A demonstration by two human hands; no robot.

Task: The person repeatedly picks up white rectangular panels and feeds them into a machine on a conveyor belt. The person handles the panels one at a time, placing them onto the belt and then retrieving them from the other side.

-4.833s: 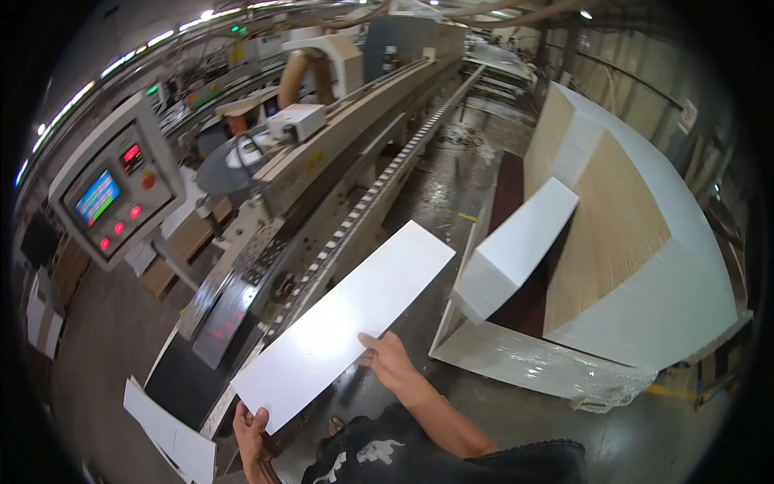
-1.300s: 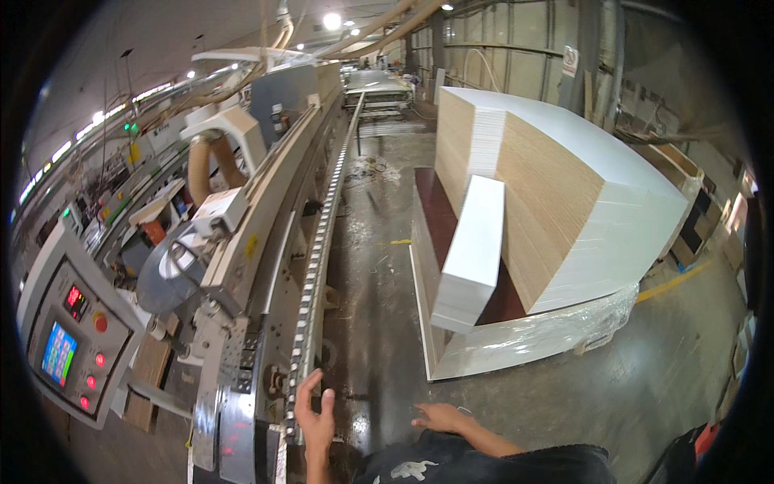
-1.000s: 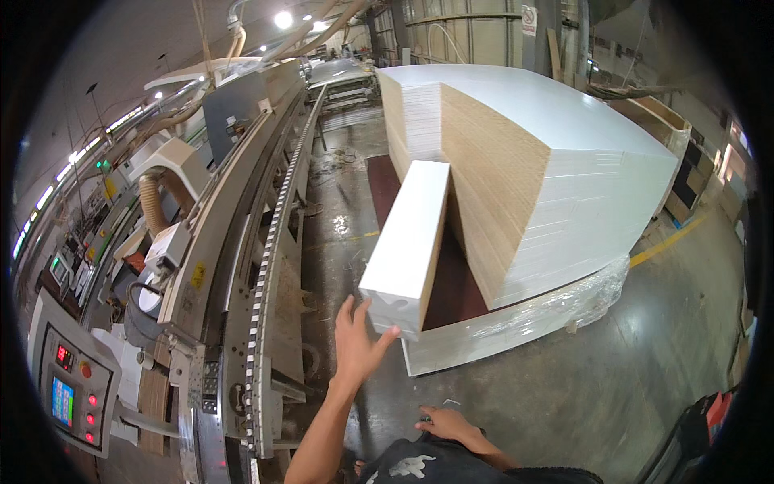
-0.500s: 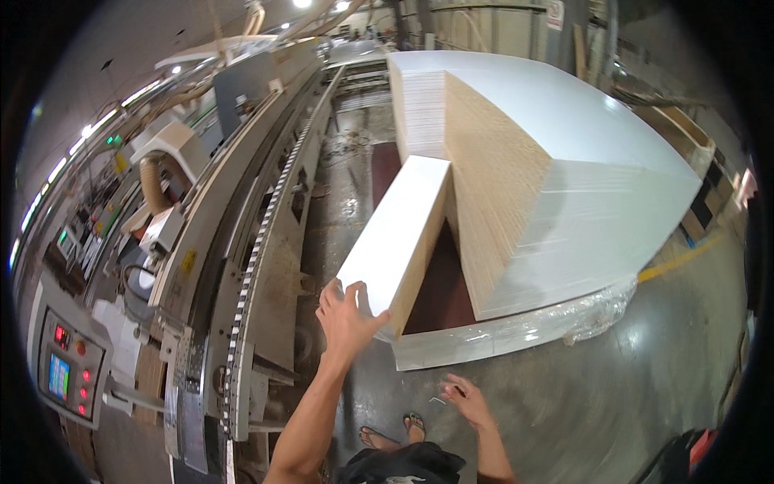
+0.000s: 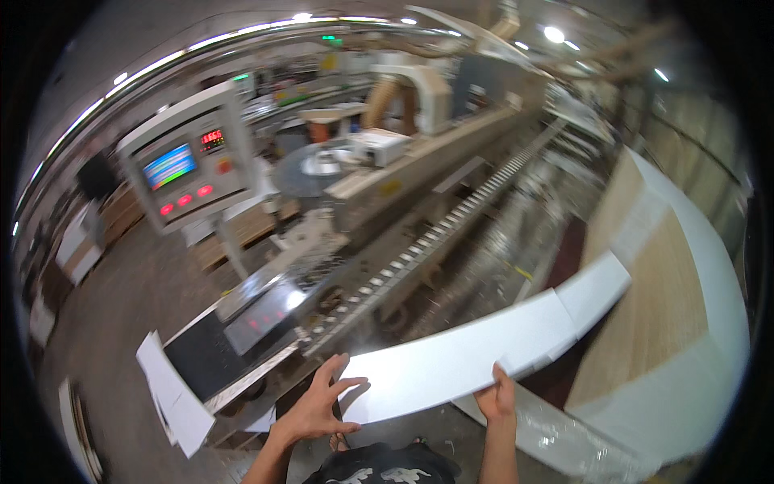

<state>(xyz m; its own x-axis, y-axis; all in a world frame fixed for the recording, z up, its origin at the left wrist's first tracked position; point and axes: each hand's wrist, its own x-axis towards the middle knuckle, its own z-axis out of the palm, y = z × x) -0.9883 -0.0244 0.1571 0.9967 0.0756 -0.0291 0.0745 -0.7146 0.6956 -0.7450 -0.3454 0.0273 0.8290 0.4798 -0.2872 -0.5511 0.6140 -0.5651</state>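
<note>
A long white board (image 5: 459,351) lies across the front of the person's body, sloping up to the right, its near end by the left hand (image 5: 317,403) and its far end over or against a short stack (image 5: 603,289) of white pieces; whether it touches that stack cannot be told. The right hand (image 5: 496,395) grips the long near edge, thumb on top and the other fingers out of sight below. The left hand is spread at the near end, fingers at the upper corner and thumb by the lower corner; whether it is gripping or only steadying the board cannot be told. As far as this shows, taking hold of 1 board looks done on the right side at least, while the short stack lies unheld, beside a much larger stack (image 5: 673,298) with wood-grain sides. The board is off the machine (image 5: 435,202), near its padded chain track (image 5: 427,250) but not lying on it, and nothing rests on the bare black surface (image 5: 201,355) at the machine's near end. Loose white panels (image 5: 179,395) lie just left of that surface, apart from both hands, and a lit control panel (image 5: 189,161) stands farther back
</note>
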